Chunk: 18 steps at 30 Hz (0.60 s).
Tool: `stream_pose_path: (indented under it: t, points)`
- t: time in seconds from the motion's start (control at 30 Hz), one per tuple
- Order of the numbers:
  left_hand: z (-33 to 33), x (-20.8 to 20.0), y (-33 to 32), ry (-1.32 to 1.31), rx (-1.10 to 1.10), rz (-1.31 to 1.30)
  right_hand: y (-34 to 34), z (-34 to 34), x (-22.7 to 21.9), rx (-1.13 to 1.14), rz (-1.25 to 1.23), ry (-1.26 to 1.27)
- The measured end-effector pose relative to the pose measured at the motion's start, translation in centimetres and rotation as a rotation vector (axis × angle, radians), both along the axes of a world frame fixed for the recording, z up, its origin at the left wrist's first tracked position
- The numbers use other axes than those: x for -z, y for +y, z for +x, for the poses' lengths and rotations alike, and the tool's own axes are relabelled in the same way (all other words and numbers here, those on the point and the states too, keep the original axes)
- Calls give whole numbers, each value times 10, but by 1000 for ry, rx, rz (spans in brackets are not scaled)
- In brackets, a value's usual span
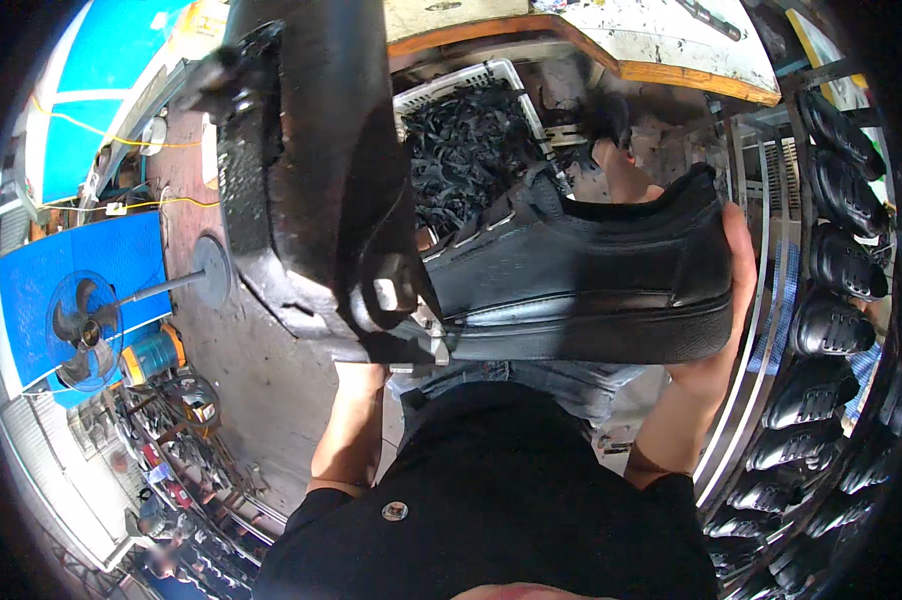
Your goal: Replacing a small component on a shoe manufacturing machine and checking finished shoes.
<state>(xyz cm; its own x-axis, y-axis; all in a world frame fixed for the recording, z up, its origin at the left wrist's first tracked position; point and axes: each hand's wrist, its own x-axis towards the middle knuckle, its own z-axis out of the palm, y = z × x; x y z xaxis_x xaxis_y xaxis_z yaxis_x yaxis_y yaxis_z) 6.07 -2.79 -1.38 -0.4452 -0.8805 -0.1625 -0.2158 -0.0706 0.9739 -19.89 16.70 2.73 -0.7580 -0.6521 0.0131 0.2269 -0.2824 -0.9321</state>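
Note:
A black leather shoe lies across the middle, its toe end to the left and its heel to the right. My right hand is closed round the heel, with fingers along its outer side. The toe end runs in behind a dark, heavy machine head, right beside a small metal part at its lower right. My left forearm reaches up to the underside of this machine head. The left hand is mostly hidden behind the machine, so its fingers and grip do not show.
Behind the shoe a white plastic basket holds black scraps. A worktable with a wooden edge stands beyond. On the right, a metal rack carries several black shoes. A standing fan and blue panels are at left.

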Motion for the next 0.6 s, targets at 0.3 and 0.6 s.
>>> stream_pose_path:
  t: [0.3, 0.6]
  points:
    - [36, 53, -10, 474, -46, 385, -4, 20, 19, -64, -85, 146]
    - [-87, 67, 24, 634, 87, 1637, 63, 78, 42, -289, 377, 760]
